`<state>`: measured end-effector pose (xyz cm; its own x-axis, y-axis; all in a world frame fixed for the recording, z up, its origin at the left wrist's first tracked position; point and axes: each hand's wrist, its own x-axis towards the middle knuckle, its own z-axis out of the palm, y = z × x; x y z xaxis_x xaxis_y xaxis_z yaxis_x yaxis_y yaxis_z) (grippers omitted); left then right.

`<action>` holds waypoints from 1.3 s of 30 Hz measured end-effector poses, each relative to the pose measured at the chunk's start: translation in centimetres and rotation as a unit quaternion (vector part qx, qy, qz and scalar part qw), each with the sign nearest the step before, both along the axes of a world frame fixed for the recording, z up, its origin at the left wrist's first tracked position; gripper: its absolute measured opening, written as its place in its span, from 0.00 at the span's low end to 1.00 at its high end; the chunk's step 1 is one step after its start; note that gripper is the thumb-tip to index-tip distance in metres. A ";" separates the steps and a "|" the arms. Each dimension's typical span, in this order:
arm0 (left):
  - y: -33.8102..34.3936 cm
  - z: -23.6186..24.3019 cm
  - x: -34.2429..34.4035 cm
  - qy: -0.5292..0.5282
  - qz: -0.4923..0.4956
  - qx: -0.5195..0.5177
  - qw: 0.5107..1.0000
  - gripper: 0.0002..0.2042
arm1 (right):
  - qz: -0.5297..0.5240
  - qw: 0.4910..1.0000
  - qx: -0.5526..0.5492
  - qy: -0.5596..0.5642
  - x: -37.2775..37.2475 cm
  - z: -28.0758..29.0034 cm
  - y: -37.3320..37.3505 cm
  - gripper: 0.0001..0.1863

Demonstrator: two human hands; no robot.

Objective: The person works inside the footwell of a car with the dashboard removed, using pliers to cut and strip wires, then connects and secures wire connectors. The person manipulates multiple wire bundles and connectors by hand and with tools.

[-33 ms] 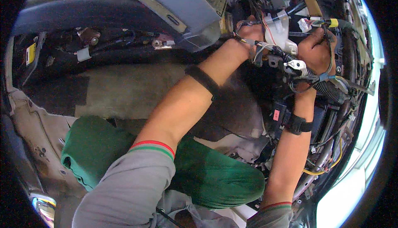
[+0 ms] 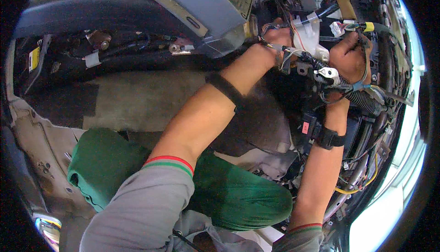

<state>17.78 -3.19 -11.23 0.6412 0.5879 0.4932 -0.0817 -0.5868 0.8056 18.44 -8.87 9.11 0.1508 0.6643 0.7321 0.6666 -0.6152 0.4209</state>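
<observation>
My left hand reaches into a bundle of thin wires at upper centre, fingers curled and partly hidden behind them, beside a white plastic bracket. My right hand is closed among the harness on the other side of that bracket; what it grips is hidden. A white connector with yellow-taped wire lies just above it. A white clip and black corrugated tube sit below and beside the right hand.
A grey metal panel overhangs the upper left. Grey floor lining lies under my left arm, near my green-trousered legs. Metal tubes and wiring run down the right side, beside a black box. A bare metal sill is at left.
</observation>
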 end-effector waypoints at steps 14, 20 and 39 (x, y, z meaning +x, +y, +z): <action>-0.7 -1.9 3.6 -0.220 -0.057 -0.227 0.947 0.27 | 0.025 0.998 0.008 -0.048 -0.2 -0.2 -0.1 0.20; -1.2 -1.7 4.7 -0.445 -0.285 -0.529 0.664 0.28 | 0.046 0.998 0.003 -0.039 0.5 0.2 -0.1 0.18; 0.3 0.3 0.6 -0.221 -0.111 -0.273 0.930 0.28 | -0.027 0.999 -0.013 -0.021 -0.2 0.2 -0.1 0.19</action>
<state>18.34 -2.93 -10.93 0.5826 0.7058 0.4030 -0.5449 -0.0287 0.8380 18.27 -8.97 9.27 0.1565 0.6748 0.7212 0.6135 -0.6387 0.4644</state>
